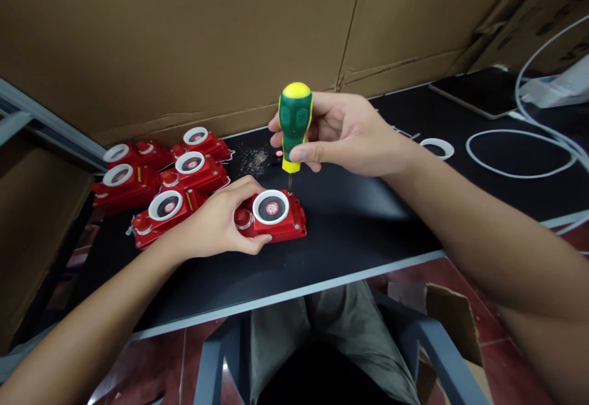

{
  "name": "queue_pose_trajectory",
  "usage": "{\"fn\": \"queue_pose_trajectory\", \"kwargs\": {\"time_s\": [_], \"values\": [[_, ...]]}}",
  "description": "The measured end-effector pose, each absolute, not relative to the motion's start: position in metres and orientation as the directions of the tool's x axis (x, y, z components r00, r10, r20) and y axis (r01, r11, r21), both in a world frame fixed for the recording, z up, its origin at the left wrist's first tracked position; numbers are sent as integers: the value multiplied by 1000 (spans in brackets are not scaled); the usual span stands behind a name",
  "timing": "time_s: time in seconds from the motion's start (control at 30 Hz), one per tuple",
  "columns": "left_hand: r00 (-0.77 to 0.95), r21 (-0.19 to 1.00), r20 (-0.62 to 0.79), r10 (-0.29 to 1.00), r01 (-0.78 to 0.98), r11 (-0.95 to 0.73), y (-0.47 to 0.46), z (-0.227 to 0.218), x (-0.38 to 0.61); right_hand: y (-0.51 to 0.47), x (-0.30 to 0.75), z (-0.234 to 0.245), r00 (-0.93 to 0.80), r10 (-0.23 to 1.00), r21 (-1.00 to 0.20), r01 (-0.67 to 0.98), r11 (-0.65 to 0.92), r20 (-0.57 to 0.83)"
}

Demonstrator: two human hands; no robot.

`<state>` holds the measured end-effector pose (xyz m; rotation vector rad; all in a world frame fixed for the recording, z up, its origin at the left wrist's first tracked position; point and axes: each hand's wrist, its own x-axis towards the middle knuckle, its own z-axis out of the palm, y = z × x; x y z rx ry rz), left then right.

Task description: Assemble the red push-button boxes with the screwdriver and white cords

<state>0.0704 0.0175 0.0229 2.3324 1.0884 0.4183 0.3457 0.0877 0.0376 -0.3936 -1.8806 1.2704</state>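
The right hand [350,135] is gripping a stubby green-and-yellow screwdriver [294,124], standing it upright over the far corner of a red plastic housing with a white ring [281,219]. The left hand [216,224] is clamping that housing's left end; keeping the shaft vertical looks wise.

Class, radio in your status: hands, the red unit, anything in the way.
Left hand steadies red unit on table. Right hand holds screwdriver upright, tip at unit's back corner. Other red units lie left, apart.
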Motion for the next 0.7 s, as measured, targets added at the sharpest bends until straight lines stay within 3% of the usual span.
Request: {"fn": "queue_pose_trajectory", "kwargs": {"time_s": [0.13, 0.3, 0.7], "values": [[628, 583, 34, 778, 620, -526, 18, 24, 71, 89, 340, 32, -531, 698, -864, -150, 480, 480], [631, 592, 42, 775, 609, -528, 15, 24, 70, 92, 338, 31, -579, 648, -824, -75, 562, 495], [628, 576, 45, 777, 619, -534, 8, 24, 71, 89, 360, 51, -755, 489, -874, -227, 430, 437]]}}
